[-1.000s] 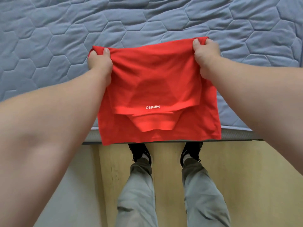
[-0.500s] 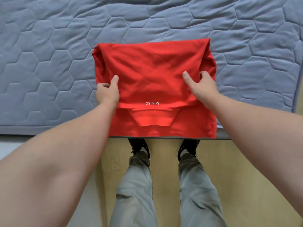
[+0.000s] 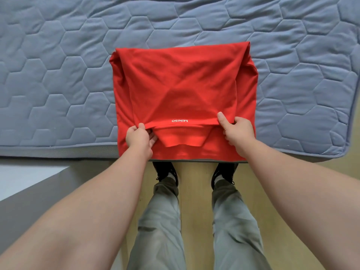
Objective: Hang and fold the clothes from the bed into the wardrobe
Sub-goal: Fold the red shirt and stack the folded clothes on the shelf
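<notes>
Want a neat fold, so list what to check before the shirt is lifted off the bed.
1. Left hand grips the red shirt's folded edge: ok.
2. Right hand grips the same edge: ok.
3. Shirt wholly on the bed: not ok, near hem overhangs its rim.
4. Sides flush: not ok, cloth bunches at the far corners.
5. Sleeves tucked flat inside: cannot tell, hidden.
</notes>
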### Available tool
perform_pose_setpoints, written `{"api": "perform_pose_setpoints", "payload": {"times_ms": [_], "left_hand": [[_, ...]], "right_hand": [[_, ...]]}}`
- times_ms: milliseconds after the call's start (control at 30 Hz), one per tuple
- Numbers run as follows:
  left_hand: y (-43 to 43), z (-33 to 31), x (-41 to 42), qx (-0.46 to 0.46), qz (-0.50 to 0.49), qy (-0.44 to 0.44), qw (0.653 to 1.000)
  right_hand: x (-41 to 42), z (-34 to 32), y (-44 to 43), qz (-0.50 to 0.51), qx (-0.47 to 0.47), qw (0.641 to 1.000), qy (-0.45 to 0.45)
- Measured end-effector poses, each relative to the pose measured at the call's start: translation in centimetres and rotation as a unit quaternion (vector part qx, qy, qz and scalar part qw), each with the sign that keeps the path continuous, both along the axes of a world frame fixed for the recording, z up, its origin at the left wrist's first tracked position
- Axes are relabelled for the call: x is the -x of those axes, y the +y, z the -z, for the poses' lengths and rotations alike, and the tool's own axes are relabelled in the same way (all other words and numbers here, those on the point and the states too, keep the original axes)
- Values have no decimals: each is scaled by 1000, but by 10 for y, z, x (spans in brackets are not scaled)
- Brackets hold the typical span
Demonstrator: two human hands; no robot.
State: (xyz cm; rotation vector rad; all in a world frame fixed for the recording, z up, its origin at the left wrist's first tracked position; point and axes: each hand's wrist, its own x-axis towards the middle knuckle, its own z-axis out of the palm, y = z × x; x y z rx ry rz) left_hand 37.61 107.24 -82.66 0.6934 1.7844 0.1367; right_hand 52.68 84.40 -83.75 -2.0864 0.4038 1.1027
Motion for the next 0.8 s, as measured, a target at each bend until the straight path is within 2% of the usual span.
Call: {"api": "perform_pose_setpoints", "payload": {"times_ms": [67,133,233,367,433,467,533,567,633,700,800], "left_hand": [[-2,-4,-1,29,16,-24,999],[-6,-6,-3,59,52,-43,996],[-13,-6,0,61,101,-31,993],[-19,-6,11,79,98,-12,992],[-23,-5,17,55,156,35,986],[-25,-5,18,31,215,74,973],[-27,-6,13,-46,355,199,912],[-28,-9,7,-90,390,268,876],[-34,-23,-15,-164,368,347,847],[-45,-33,-45,-247,365,327,836],[-69,-41,-101,-324,461,176,807]], "right_hand": [[1,-7,-1,72,-66,990,103],[4,-10,-1,82,-107,978,161],[6,-11,0,86,-124,975,163],[9,-13,-3,72,-144,965,205],[13,-13,-6,42,-136,963,228],[15,-13,-7,27,-123,965,228],[19,-13,-7,13,-91,973,209],[20,-13,-5,14,-78,977,198],[22,-14,-2,17,-56,985,163],[22,-15,-1,15,-26,996,85],[16,-15,-12,12,67,996,-61]]}}
